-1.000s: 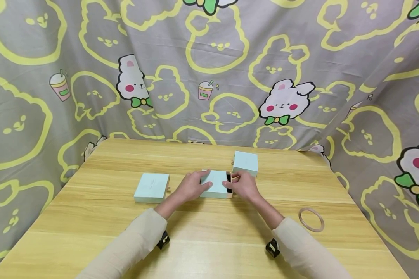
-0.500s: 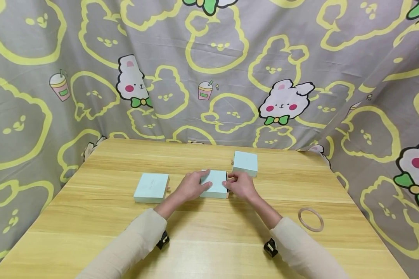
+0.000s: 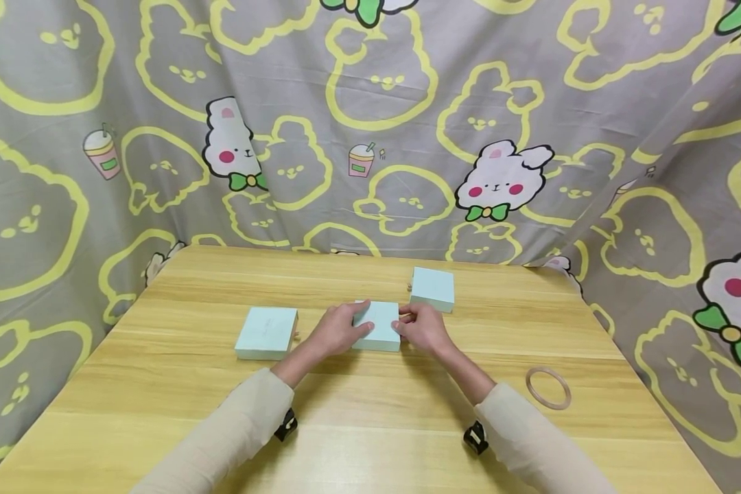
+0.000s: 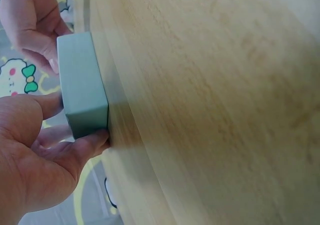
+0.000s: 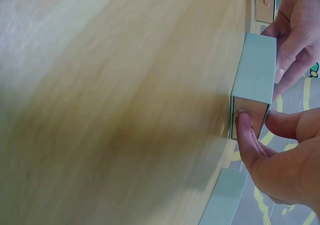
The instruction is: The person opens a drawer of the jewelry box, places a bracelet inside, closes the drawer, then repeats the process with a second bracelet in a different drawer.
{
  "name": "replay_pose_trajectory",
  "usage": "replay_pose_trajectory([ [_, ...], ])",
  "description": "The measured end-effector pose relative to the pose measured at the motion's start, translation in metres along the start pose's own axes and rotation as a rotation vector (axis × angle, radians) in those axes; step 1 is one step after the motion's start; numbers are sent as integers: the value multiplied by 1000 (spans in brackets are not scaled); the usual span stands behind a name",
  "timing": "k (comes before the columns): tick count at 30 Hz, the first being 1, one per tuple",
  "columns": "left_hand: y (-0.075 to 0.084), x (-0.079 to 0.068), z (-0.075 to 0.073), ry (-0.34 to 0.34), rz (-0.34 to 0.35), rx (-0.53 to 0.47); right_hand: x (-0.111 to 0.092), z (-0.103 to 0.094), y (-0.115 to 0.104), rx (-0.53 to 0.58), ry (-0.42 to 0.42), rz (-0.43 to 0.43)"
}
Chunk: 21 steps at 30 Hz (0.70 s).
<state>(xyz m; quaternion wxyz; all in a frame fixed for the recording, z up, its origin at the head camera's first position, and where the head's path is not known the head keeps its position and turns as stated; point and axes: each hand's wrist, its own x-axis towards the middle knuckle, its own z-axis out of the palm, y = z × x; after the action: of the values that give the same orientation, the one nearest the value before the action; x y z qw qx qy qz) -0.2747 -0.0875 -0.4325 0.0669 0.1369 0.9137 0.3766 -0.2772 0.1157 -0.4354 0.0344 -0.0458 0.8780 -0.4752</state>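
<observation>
Two arms [image 3: 222,432] converge, left hand [image 3: 336,331] gripping box [image 3: 384,322], right hand [image 3: 424,329] pressing it.

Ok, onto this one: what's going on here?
A person has both hands at the middle box. The left hand holds its left end; the right hand touches its peach drawer front, which looks fully pushed in. Another pale blue box sits to the left, a third box farther back, and a ring-shaped bangle lies to the right.
</observation>
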Motion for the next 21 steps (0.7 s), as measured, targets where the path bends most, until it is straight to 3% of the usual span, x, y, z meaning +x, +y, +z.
replay_pose_trajectory([
  [14,-4,-6,-11,-22,-11,-4,-4,4,-4,79,-30,7],
  [21,-9,-13,-24,-34,-59,25,-6,16,-10,106,-57,6],
])
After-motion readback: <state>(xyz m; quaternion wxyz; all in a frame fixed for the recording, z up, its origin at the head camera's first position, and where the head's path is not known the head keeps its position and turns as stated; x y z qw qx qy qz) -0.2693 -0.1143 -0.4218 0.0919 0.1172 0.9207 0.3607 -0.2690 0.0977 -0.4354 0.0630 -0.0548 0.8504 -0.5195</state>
